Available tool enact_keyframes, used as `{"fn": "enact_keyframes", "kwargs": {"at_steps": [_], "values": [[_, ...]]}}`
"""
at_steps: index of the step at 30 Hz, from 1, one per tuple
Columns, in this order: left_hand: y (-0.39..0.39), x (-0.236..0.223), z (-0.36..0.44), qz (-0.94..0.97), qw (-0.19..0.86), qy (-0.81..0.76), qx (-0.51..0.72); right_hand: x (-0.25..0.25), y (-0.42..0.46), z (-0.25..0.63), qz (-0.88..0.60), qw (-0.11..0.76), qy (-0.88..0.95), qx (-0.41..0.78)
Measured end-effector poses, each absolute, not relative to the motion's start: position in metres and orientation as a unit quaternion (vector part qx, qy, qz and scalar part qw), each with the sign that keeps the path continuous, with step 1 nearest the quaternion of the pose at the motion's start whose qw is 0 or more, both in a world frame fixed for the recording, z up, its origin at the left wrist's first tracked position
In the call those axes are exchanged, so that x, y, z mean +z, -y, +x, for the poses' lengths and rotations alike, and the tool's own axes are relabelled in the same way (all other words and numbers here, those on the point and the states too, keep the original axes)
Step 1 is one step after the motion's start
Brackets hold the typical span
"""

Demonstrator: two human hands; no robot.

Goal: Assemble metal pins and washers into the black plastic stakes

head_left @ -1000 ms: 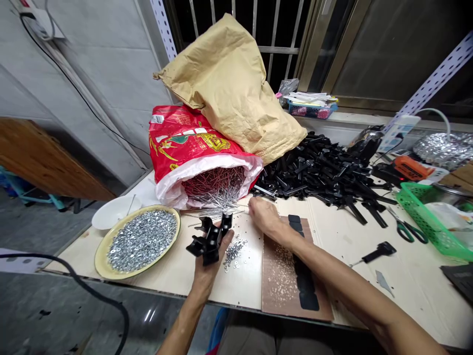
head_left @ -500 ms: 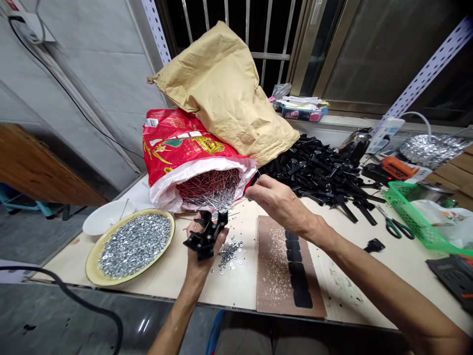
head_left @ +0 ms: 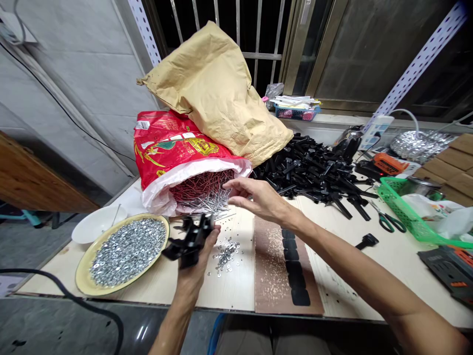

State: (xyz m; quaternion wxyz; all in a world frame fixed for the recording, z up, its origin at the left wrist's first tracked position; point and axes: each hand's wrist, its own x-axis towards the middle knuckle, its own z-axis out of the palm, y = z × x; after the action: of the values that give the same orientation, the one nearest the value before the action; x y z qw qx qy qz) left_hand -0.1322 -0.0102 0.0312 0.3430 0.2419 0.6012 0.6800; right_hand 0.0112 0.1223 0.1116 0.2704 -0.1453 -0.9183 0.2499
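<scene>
The left hand's (head_left: 197, 254) grip was closed around a cluster of black plastic parts (head_left: 190, 241), which jutted up and leftward past the thumb, over the tabletop (head_left: 242, 291) toward its front edge. The right hand's (head_left: 260, 197) grip stood apart, thumb below fingers; metal pins (head_left: 201, 190) lay just left of its fingertips, in the red bag's (head_left: 166, 148) mouth near the tabletop's left edge.

The blurred, glossy black plastic parts (head_left: 192, 240) hide much of the left hand (head_left: 197, 264); whether the right hand (head_left: 258, 199) pinches anything is too small to tell. The tan paper sack (head_left: 218, 93) covers part of the printed red plastic sack (head_left: 170, 143). The right edge crops brown cardboard boxes (head_left: 449, 165).
</scene>
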Motion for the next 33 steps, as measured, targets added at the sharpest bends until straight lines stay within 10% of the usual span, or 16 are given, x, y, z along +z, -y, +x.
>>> {"fn": "enact_keyframes", "kwargs": {"at_steps": [5,16,24,33], "values": [[0.027,0.033,-0.138,0.290,0.284,-0.611,0.680,0.036,-0.138,-0.027,-0.262,0.090,0.956,0.101],[0.013,0.032,-0.141,0.278,0.345,-0.590,0.675,0.023,-0.132,-0.037,-0.244,0.052,0.966,0.066],[0.013,0.038,-0.131,0.290,0.347,-0.664,0.595,0.084,-0.114,-0.004,-0.181,0.389,0.757,0.493],[0.004,0.033,-0.131,0.351,0.356,-0.646,0.577,0.086,-0.092,-0.017,-0.156,0.449,0.759,0.445]]}}
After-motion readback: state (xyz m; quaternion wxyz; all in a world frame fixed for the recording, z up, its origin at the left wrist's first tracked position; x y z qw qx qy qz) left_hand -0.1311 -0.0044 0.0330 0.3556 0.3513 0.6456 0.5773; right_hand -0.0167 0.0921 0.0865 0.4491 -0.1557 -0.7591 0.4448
